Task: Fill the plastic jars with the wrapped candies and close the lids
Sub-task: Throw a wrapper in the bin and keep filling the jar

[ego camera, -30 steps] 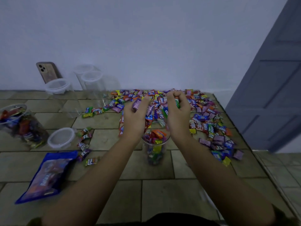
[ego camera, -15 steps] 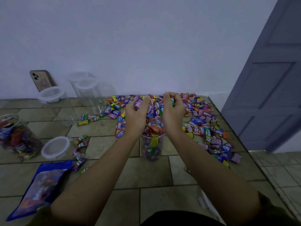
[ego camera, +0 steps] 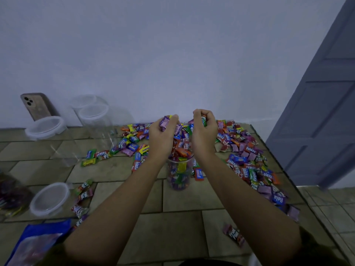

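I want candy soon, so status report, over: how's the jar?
Left grip and right grip each clutch wrapped candies above the jar. Jar heaped to its rim, lid off. Loose lid lies far left.

Clear plastic jar [ego camera: 178,175]; glossy candy wrappers [ego camera: 249,150].

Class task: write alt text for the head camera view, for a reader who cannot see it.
The left hand and right hand each grip wrapped candies above a nearly full clear jar on a tiled surface. More loose candies lie scattered behind and right of it; empty jars and a loose lid sit to the left.
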